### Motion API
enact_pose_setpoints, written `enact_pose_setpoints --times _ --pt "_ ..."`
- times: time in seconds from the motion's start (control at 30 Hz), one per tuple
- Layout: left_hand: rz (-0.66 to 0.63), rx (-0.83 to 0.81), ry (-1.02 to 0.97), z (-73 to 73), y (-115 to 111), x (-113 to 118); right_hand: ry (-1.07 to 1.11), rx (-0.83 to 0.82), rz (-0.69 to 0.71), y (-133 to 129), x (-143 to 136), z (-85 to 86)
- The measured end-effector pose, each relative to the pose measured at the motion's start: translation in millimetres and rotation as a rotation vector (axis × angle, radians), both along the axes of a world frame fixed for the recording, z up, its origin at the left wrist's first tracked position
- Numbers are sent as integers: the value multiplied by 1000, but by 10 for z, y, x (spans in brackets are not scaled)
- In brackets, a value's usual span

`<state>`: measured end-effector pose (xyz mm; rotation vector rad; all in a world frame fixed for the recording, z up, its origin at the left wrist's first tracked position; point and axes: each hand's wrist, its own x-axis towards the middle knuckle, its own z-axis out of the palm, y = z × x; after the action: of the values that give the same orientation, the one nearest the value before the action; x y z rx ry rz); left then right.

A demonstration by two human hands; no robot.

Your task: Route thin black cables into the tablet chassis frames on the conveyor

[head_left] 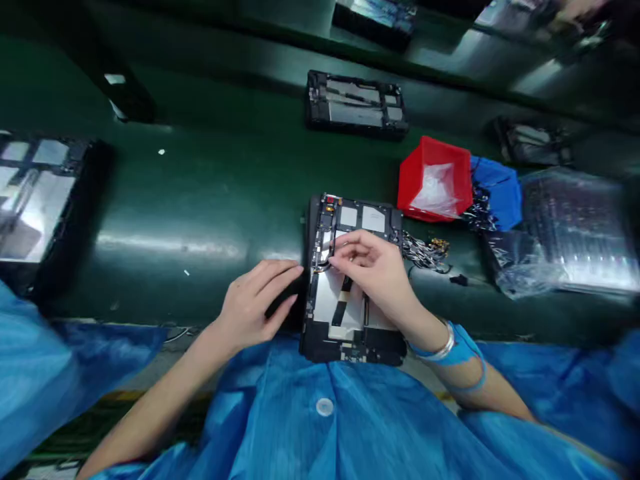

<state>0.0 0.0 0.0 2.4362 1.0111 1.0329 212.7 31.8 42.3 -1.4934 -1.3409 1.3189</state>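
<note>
A stack of opened tablet housings (325, 300) lies in front of me at the table's near edge, with silver plates, black tape strips and small circuit parts showing on the top one. Over its upper middle is my right hand (373, 270), thumb and forefinger pinched on a thin cable (323, 268) near the left side. The palm hides part of the housing, and the cable's far end is hard to make out. My left hand (260, 297) rests beside the stack's left edge, fingers stretched out and thumb apart, holding nothing.
Right of the stack lies a bundle of thin cables (425, 253). Beyond it stand a red bin (413, 180) with clear plastic and a blue bin (505, 193). Clear trays (590, 227) sit at the right. More housings (357, 107) lie behind; another stack (50, 193) is at left.
</note>
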Motion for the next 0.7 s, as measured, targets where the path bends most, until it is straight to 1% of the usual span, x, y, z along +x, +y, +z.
enact_pose_setpoints --times 0.1,0.2,0.37,0.43,0.6,0.7 --pt "-48 72 84 -36 -10 63 -74 15 -4 -34 21 -9" --pt "-64 108 137 -77 -10 93 -139 29 -5 -58 20 -16" --pt "-14 113 181 -121 22 74 -227 60 15 -40 -27 -19" --pt "8 137 214 -117 44 58 -253 76 31 -14 -26 0" --pt "36 299 327 -83 100 20 -323 102 104 83 50 82" --pt "27 313 369 -42 131 29 -410 97 147 149 87 96"
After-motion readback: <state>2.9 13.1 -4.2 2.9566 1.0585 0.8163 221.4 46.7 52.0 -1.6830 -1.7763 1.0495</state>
